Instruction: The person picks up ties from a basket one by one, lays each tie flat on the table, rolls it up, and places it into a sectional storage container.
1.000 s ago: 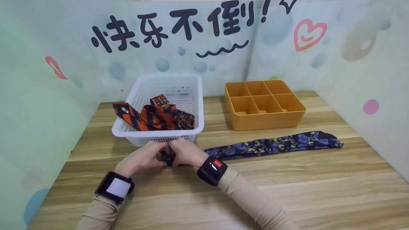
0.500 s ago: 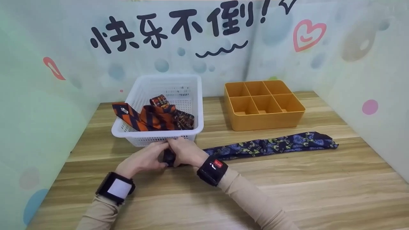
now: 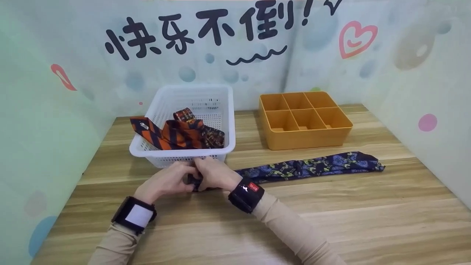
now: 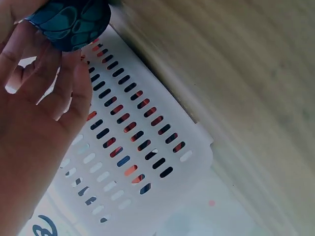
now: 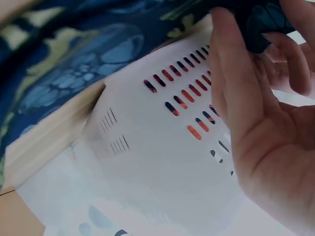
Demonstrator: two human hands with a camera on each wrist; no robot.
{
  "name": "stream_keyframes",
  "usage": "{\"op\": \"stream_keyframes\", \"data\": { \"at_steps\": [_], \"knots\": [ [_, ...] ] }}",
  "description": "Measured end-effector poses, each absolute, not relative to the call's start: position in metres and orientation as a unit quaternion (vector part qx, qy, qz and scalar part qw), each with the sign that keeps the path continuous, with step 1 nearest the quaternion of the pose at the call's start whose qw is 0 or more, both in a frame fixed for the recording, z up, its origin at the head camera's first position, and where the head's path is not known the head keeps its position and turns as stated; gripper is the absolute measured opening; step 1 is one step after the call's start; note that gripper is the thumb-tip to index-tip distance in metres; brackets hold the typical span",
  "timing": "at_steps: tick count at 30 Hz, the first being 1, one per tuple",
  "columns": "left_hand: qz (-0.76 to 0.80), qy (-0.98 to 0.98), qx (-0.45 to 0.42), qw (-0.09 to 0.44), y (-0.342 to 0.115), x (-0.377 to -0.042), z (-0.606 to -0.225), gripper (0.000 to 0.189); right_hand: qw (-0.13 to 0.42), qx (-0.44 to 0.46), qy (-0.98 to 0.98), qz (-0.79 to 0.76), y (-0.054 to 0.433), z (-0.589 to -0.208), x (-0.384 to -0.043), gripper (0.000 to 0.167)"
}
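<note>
A navy necktie [image 3: 305,167] with blue flowers and yellow-green figures lies stretched along the table, its wide end at the right. Its left end is wound into a small roll [image 4: 74,24], which both hands hold just in front of the white basket. My left hand [image 3: 167,182] grips the roll from the left, fingers curled behind it. From the other side my right hand [image 3: 217,175] pinches the roll, with thumb and fingers bent around it. In the right wrist view the flat length of the necktie runs away from the roll. The hands partly hide the roll in the head view.
The white perforated basket [image 3: 230,125] holds an orange-and-navy striped necktie [image 3: 180,136], one end over the rim, and a dark patterned necktie [image 3: 213,138]. An orange box [image 3: 309,140] with several compartments stands at the back right. Printed cloth walls [image 3: 412,147] bound the wooden table.
The wide end of the navy necktie has slid left toward the hands, so its flat length is shorter. Both hands stay in nearly the same spot, fingers shifting slightly on the roll.
</note>
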State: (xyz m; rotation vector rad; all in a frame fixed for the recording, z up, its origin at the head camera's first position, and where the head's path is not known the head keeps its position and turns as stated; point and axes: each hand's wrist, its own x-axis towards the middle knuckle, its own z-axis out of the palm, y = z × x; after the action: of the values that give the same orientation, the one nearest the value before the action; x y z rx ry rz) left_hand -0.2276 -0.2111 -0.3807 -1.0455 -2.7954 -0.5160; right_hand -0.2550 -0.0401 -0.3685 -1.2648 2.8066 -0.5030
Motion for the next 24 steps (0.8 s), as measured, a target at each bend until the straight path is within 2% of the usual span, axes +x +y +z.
{"op": "stream_keyframes", "data": {
  "at_steps": [6, 10, 17, 24],
  "knots": [
    [-0.185, -0.921, -0.342, 0.039, -0.2104, -0.2289, -0.3846, 0.04, -0.004, -0.4, 0.905, -0.143, -0.0385, -0.3701, -0.2561, 0.071],
    [-0.191, -0.92, -0.341, 0.033, -0.2095, -0.2289, -0.3838, 0.033, 0.016, -0.395, 0.908, -0.141, -0.0374, -0.3675, -0.2558, 0.06],
    [-0.139, -0.929, -0.342, 0.04, -0.2068, -0.2259, -0.3803, 0.023, 0.022, -0.394, 0.909, -0.131, -0.0374, -0.3622, -0.2553, 0.056],
    [-0.172, -0.934, -0.313, 0.024, -0.2078, -0.2262, -0.3807, 0.036, 0.048, -0.348, 0.928, -0.123, -0.0394, -0.3631, -0.2581, 0.052]
  ]
}}
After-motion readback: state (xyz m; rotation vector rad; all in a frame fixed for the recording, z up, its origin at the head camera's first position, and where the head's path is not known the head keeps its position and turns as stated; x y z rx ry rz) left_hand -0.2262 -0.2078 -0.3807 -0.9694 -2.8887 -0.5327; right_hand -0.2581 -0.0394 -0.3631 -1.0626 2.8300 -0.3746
